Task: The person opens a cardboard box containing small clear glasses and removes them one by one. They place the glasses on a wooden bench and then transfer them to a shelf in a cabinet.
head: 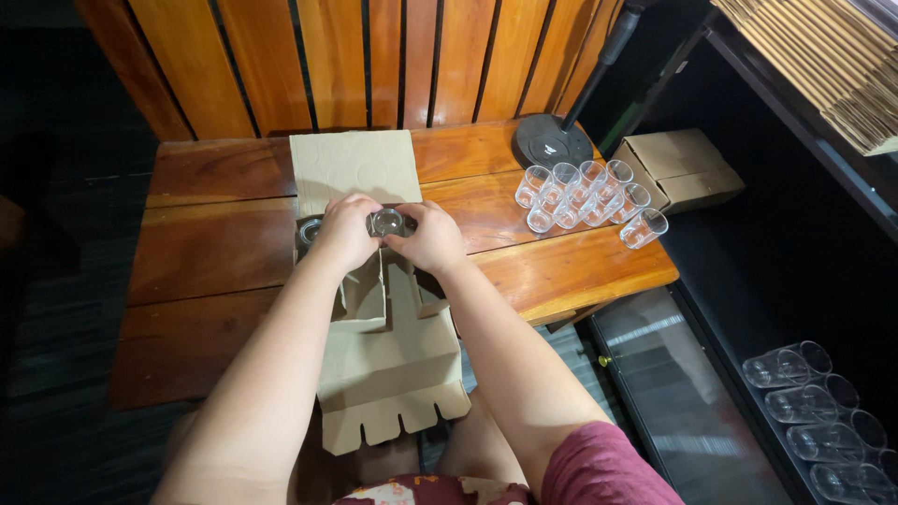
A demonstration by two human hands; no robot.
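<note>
**Colours on the bench**

Table (pixel 215 252): reddish-brown wood, darker seams between planks. Slatted backrest (pixel 374 56): orange-brown, black gaps. Flat carton (pixel 383 355): plain tan cardboard, unprinted. Glass (pixel 385 222) between the hands: clear, colourless. Cluster of glasses (pixel 585 192): same clear, white glints. Small closed box (pixel 680 166): tan. Stand base (pixel 552 142): matte black. Sleeve (pixel 599 468): maroon. Floor (pixel 56 309): dark grey, faint streaks.

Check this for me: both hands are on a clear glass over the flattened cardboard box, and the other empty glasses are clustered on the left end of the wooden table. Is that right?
Not quite. The head view shows the cluster of empty glasses on the right end of the wooden table, near the black stand base. The rest holds: the left hand and right hand are on a clear glass over the flattened cardboard box.
</note>
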